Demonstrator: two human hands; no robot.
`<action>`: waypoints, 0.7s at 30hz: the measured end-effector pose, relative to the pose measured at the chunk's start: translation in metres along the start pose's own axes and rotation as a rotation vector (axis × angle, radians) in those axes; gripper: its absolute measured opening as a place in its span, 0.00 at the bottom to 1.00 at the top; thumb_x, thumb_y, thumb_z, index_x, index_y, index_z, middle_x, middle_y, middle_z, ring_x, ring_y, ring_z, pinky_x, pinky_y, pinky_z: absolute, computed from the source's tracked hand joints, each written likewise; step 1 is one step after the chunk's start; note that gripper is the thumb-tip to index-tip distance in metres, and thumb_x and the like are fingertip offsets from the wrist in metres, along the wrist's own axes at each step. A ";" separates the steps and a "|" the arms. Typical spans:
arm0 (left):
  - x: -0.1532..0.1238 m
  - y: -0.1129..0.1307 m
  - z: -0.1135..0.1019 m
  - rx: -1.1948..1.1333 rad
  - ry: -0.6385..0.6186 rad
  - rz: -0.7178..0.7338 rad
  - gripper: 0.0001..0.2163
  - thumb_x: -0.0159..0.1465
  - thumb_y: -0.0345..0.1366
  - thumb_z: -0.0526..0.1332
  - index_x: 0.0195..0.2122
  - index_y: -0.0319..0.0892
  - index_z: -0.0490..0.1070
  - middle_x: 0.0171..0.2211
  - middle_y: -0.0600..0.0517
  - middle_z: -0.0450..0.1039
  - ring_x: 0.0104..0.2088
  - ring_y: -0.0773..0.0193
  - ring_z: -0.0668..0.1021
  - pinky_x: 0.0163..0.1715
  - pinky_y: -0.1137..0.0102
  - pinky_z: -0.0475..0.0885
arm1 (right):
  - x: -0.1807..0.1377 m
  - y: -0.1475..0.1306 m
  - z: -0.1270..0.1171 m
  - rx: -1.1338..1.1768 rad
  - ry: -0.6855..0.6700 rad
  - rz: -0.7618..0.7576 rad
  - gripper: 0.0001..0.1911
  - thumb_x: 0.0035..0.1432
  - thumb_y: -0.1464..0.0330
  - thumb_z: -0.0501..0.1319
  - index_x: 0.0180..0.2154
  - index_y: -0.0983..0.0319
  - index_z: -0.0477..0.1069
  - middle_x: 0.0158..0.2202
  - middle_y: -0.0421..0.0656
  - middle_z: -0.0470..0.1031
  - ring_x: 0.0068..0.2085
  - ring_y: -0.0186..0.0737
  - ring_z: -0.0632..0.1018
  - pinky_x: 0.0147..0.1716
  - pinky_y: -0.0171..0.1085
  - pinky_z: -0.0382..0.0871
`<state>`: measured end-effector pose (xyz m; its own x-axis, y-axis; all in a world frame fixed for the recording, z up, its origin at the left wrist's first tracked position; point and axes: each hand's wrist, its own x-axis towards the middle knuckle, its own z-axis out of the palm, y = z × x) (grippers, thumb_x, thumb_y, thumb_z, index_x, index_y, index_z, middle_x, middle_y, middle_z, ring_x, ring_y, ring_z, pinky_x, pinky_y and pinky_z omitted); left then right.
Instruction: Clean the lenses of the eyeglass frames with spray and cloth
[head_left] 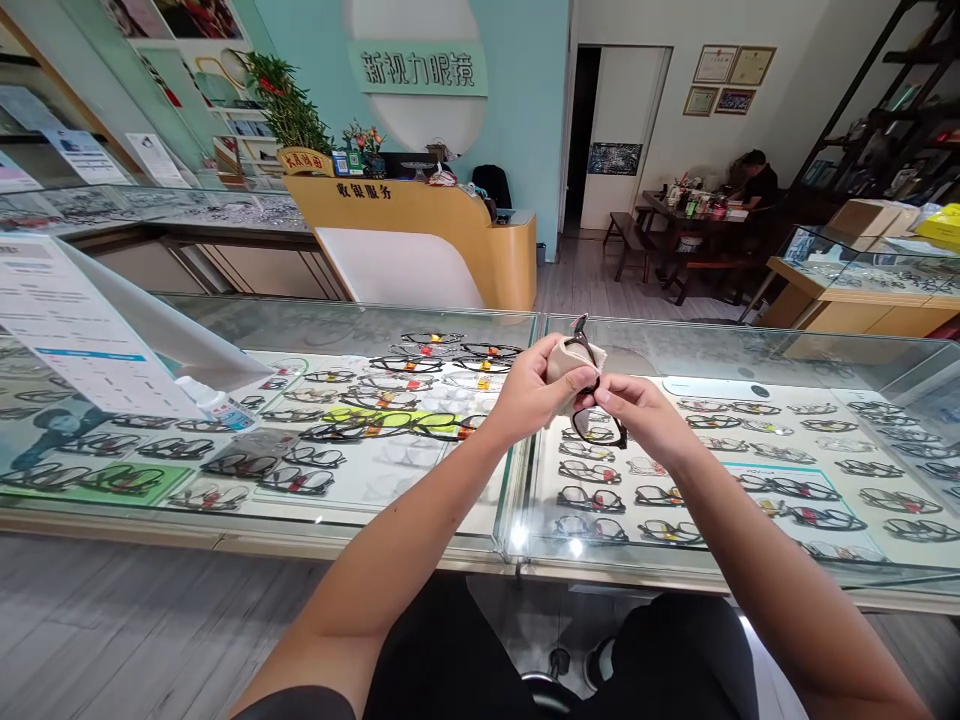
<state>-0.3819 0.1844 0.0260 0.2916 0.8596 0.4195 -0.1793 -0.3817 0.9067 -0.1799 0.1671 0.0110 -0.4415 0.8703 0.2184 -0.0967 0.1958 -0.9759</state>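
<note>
Above the glass counter I hold a pair of dark-rimmed eyeglasses (621, 436), tilted, one lens hanging low and a temple sticking up. A beige cloth (561, 364) is folded around the upper lens, which it mostly hides. My left hand (526, 396) is closed on this cloth, its thumb pressing toward the middle of the frame. With thumb and fingers pinched, my right hand (637, 408) grips the eyeglasses near the bridge. Both hands almost touch each other.
Rows of spectacle frames (590, 498) fill the glass display counter (517, 560) beneath my hands. A white bottle (217, 402) and a standing sign (82, 330) are at left. Behind stands a cashier desk (420, 225); a person (761, 185) sits at a far table.
</note>
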 end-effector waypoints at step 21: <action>0.002 -0.001 -0.004 0.004 -0.023 -0.012 0.22 0.59 0.54 0.78 0.39 0.41 0.75 0.30 0.53 0.75 0.26 0.67 0.75 0.27 0.73 0.68 | -0.002 -0.002 0.002 -0.042 0.027 0.002 0.20 0.63 0.47 0.71 0.36 0.57 0.83 0.40 0.43 0.85 0.46 0.46 0.81 0.54 0.44 0.71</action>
<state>-0.3851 0.1874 0.0257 0.3149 0.8564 0.4092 -0.1720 -0.3725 0.9120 -0.1809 0.1640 0.0128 -0.4175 0.8825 0.2167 -0.0575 0.2123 -0.9755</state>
